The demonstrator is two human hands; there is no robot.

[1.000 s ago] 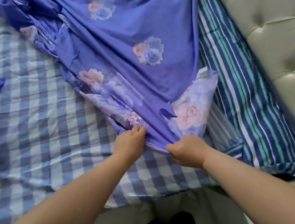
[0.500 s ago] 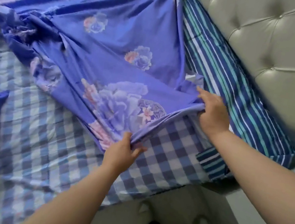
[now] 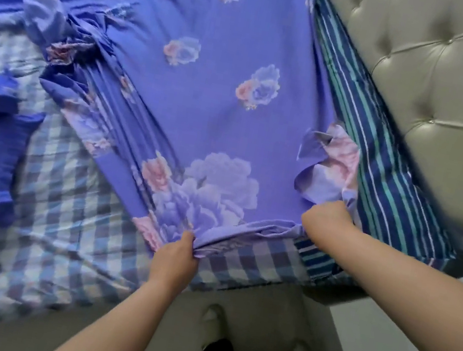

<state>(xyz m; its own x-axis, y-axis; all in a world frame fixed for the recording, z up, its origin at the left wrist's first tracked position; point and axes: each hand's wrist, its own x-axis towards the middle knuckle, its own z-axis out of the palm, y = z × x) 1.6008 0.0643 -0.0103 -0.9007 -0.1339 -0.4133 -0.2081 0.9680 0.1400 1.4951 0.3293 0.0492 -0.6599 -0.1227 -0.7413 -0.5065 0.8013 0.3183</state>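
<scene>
While both hands are gripping the near hem of the purple floral cotton sheet [image 3: 206, 102], left hand [image 3: 175, 261] and right hand [image 3: 325, 223], it is lying across the checked bed [image 3: 63, 207]; uneven pulling risks leaving it bunched and crooked.

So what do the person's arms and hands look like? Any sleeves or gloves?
No sleeves show: the left arm and right arm are bare as far as the picture's edge. The left grip and right grip are bare hands, with no gloves. I can see no ring, watch or band, though the picture is a little blurred.
</scene>
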